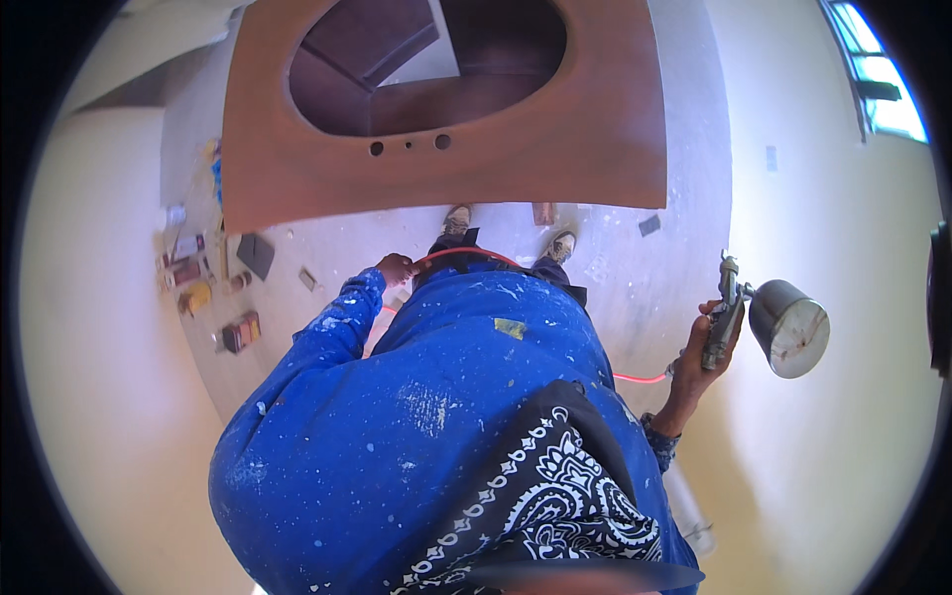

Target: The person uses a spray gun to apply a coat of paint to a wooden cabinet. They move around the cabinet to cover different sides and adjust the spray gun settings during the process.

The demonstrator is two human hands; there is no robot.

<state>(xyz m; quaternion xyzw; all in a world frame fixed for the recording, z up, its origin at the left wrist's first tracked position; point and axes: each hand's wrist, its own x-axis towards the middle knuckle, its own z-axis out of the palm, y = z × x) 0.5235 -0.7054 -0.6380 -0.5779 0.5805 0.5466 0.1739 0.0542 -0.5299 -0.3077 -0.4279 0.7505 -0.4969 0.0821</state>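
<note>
Out to the right, my right hand [700, 355] is wrapped round the handle of a metal spray gun [727, 315]. A silver paint cup [786, 327] sticks out from the gun's right side. My left hand [398, 269] is closed on a thin red hose [458, 252] in front of my waist. That hose passes across my body, and a stretch of it shows again on the right near the gun. Ahead stands a brown vanity top [446, 178] with a large oval opening and several small round holes along its near side. Both hands are apart from it.
Several cans and boxes [241, 332] lie on the floor along the left wall [99, 297]. A dark flat piece [256, 255] rests near them. A small grey block [650, 226] is on the floor right of my feet. A window [878, 69] is at upper right.
</note>
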